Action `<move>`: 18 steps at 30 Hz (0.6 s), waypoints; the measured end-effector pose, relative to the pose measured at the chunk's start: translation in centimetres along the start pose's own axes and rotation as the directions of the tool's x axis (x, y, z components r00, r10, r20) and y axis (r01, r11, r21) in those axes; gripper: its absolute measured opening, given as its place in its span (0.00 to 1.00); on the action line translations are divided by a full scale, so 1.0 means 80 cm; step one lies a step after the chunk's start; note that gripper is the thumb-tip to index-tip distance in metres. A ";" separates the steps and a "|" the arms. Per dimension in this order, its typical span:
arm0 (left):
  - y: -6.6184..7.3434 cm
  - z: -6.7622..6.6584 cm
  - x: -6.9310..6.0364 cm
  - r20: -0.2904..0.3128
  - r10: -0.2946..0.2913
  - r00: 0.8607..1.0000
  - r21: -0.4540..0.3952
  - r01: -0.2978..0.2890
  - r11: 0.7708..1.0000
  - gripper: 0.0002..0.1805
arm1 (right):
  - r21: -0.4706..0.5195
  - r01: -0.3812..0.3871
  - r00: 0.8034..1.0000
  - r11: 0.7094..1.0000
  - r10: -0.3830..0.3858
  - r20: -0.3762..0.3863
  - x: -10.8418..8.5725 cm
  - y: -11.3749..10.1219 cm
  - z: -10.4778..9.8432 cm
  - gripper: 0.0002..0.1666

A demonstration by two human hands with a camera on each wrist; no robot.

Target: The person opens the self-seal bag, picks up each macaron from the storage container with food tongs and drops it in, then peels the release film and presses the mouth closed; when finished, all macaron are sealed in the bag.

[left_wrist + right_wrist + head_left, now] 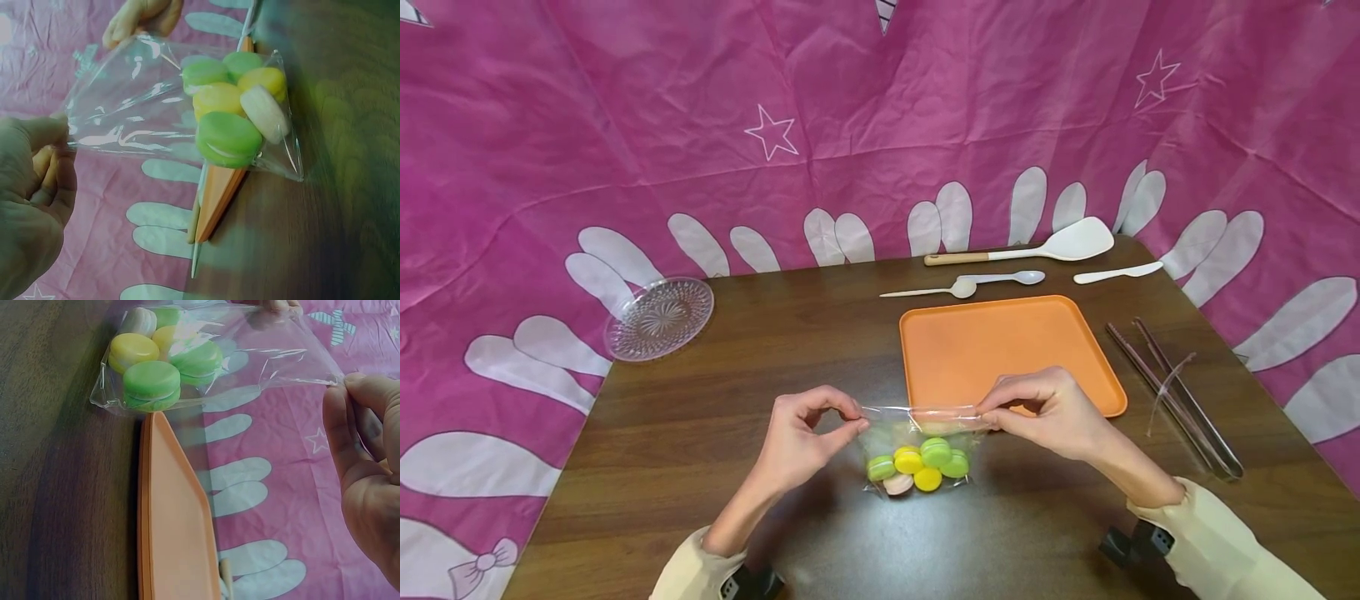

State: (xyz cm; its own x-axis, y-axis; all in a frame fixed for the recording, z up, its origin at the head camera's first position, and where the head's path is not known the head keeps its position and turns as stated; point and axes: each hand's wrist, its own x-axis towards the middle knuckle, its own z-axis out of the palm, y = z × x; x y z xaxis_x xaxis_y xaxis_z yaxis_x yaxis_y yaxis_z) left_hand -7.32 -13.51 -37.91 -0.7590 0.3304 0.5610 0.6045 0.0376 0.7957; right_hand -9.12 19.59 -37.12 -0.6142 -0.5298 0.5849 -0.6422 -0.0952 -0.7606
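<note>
A clear plastic bag point(880, 437) hangs between my hands, its top edge stretched level. Green macarons point(936, 452), yellow macarons point(928, 479) and one pale pink macaron point(898, 483) lie together in its bottom. My left hand point(802, 437) pinches the left top corner between thumb and fingers. At the opposite corner my right hand point(1052, 412) pinches the film the same way, over the near edge of an orange tray point(1000, 342). Both wrist views show the bag point(125, 119) with the macarons point(151, 384) gathered at its closed end.
Behind the tray lie a white spatula point(1078, 240) with a wooden handle, two spoons point(962, 288) and a white knife point(1117, 273). Metal tongs point(1180, 400) rest right of the tray. A clear patterned plate point(660, 319) sits at the table's far left corner, before a pink curtain point(850, 100).
</note>
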 end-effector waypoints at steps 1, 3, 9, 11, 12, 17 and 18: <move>0.001 0.000 0.000 -0.005 0.003 1.000 0.015 -0.003 1.000 0.14 | -0.009 0.008 1.000 1.000 -0.008 -0.008 0.000 0.000 0.001 0.16; 0.003 0.001 -0.001 -0.009 0.039 0.999 0.079 -0.038 0.996 0.15 | -0.056 0.033 0.999 0.998 -0.034 -0.027 0.001 -0.001 0.003 0.16; 0.010 0.004 -0.002 -0.002 0.226 0.974 0.317 -0.213 0.924 0.20 | -0.341 0.145 0.977 0.929 -0.189 -0.102 0.004 -0.004 0.013 0.11; 0.012 0.006 -0.003 0.004 0.235 0.972 0.336 -0.222 0.915 0.22 | -0.402 0.155 0.970 0.903 -0.217 -0.113 0.005 -0.007 0.017 0.06; 0.013 0.007 -0.003 0.007 0.228 0.974 0.330 -0.217 0.919 0.21 | -0.413 0.160 0.968 0.897 -0.224 -0.112 0.006 -0.009 0.018 0.06; 0.015 0.013 -0.002 0.038 0.160 0.986 0.288 -0.165 0.943 0.15 | -0.378 0.189 0.971 0.906 -0.231 -0.067 0.012 -0.014 0.021 0.05; 0.015 0.016 -0.001 0.043 0.146 0.988 0.283 -0.153 0.947 0.14 | -0.371 0.193 0.971 0.908 -0.230 -0.059 0.012 -0.014 0.021 0.04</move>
State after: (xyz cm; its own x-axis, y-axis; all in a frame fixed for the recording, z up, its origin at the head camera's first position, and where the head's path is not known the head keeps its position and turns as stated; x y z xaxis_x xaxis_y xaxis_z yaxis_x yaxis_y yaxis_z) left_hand -6.22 -12.31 -37.28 -0.6511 0.3727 0.6612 0.7567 0.2519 0.6032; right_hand -8.24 17.78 -36.20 -0.4759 -0.4427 0.7599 -0.8719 0.1240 -0.4738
